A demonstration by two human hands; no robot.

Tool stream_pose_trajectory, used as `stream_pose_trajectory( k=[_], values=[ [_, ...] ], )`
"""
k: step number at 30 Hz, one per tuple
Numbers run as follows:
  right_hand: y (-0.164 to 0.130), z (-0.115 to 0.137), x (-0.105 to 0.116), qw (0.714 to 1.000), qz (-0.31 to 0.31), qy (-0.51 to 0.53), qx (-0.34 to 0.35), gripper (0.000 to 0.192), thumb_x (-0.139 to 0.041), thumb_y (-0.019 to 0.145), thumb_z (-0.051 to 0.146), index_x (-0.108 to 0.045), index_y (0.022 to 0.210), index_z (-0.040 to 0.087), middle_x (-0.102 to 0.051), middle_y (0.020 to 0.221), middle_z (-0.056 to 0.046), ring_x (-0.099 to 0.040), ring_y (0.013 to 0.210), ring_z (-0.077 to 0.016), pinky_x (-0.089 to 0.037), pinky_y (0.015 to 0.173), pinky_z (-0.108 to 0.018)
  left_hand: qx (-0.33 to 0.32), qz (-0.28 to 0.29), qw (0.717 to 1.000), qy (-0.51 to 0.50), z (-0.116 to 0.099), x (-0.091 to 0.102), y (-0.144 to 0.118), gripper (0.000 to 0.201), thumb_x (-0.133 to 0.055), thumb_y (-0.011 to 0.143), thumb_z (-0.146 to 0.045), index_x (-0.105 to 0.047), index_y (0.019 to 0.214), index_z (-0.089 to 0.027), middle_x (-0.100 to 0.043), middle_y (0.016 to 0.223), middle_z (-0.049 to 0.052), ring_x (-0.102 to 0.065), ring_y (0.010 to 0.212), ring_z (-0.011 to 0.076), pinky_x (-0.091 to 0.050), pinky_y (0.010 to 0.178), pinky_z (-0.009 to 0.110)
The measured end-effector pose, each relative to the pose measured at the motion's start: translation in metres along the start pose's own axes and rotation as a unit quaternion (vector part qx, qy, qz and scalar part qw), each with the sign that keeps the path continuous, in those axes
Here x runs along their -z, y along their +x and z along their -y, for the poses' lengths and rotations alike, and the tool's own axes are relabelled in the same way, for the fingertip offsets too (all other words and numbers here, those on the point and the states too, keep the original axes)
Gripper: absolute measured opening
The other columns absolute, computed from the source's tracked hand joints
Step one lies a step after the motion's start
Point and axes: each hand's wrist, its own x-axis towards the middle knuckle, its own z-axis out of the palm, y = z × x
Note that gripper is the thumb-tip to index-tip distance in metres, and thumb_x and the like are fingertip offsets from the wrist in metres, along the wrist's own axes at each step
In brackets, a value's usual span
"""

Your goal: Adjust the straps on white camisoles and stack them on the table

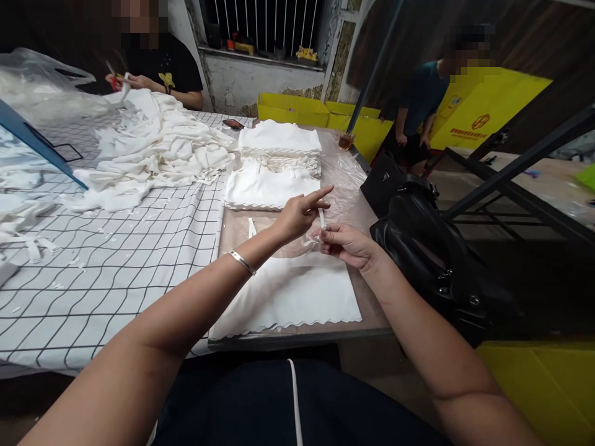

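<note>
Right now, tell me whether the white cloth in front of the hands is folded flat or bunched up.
Flat. The white cloth lies smooth on the table, its scalloped near edge straight, unlike the heaped pile opposite.

Left hand [300,214] and right hand [346,243] pinching white strip [321,218], above white cloth [292,294]

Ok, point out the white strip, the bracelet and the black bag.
white strip [322,218], head view, on its middle between both hands
bracelet [242,262], head view, on the band across the left wrist
black bag [418,248], head view, on its top side
</note>
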Motion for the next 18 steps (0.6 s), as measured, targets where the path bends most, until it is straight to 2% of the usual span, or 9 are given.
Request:
stream_pose_trajectory(
  k=[3,5,7,9,11,14,18],
  values=[
    [0.002,0.005,0.007,0.999,-0.050,0.005,0.017,0.036,-0.093,0.050,0.034,-0.066,0.067,0.017,-0.058,0.064,0.001,-0.048,0.057,-0.0084,-0.036,0.053,-0.025,0.051,-0.019,0.996,0.071,-0.001,0.005,-0.010,0.055,-0.055,0.080,-0.006,-0.052,0.133,-0.022,-0.073,0.105,0.005,-0.067,0.101,0.0203,-0.049,0.086,0.032],
    [0.004,0.009,0.013,0.996,-0.079,0.001,0.042,0.033,-0.091,0.055,0.031,-0.063,0.068,0.018,-0.060,0.067,0.001,-0.048,0.058,-0.0089,-0.037,0.054,-0.026,0.090,-0.028,0.984,0.150,-0.008,0.006,-0.031,0.033,-0.062,0.082,-0.016,-0.063,0.114,-0.018,-0.071,0.104,0.008,-0.064,0.101,0.0247,-0.046,0.086,0.037],
    [0.008,0.011,0.019,0.994,-0.092,0.000,0.059,0.031,-0.089,0.058,0.028,-0.061,0.068,0.019,-0.058,0.066,0.002,-0.047,0.057,-0.0086,-0.036,0.053,-0.025,0.133,0.022,0.969,0.205,-0.019,0.002,-0.059,0.014,-0.064,0.084,-0.028,-0.067,0.092,-0.017,-0.069,0.099,0.010,-0.061,0.098,0.0277,-0.043,0.087,0.044],
    [0.012,0.010,0.022,0.994,-0.091,0.005,0.055,0.031,-0.089,0.059,0.026,-0.060,0.067,0.019,-0.057,0.065,0.002,-0.045,0.057,-0.0082,-0.033,0.051,-0.025,0.178,0.094,0.952,0.230,-0.029,-0.008,-0.085,0.017,-0.065,0.084,-0.034,-0.066,0.086,-0.017,-0.067,0.097,0.010,-0.059,0.096,0.0298,-0.040,0.086,0.048],
    [0.015,0.007,0.023,0.996,-0.086,0.013,0.033,0.031,-0.088,0.058,0.024,-0.059,0.067,0.018,-0.057,0.066,0.002,-0.044,0.056,-0.0082,-0.031,0.050,-0.024,0.212,0.129,0.938,0.240,-0.034,-0.020,-0.103,0.019,-0.067,0.083,-0.034,-0.066,0.091,-0.017,-0.067,0.098,0.012,-0.058,0.098,0.0320,-0.037,0.086,0.050],
    [0.018,0.001,0.021,0.996,-0.088,0.019,0.007,0.030,-0.087,0.057,0.024,-0.060,0.068,0.019,-0.061,0.070,0.000,-0.046,0.058,-0.0091,-0.030,0.050,-0.024,0.231,0.126,0.936,0.235,-0.033,-0.032,-0.111,0.017,-0.068,0.082,-0.031,-0.065,0.091,-0.017,-0.066,0.098,0.013,-0.056,0.100,0.0340,-0.036,0.084,0.050],
    [0.015,-0.007,0.018,0.997,-0.078,0.000,0.004,0.032,-0.088,0.055,0.028,-0.060,0.067,0.020,-0.060,0.069,0.001,-0.045,0.058,-0.0097,-0.030,0.053,-0.025,0.241,0.118,0.943,0.196,-0.024,-0.033,-0.108,0.012,-0.068,0.081,-0.030,-0.067,0.080,-0.018,-0.067,0.091,0.011,-0.057,0.097,0.0321,-0.037,0.083,0.048]
  ],
)
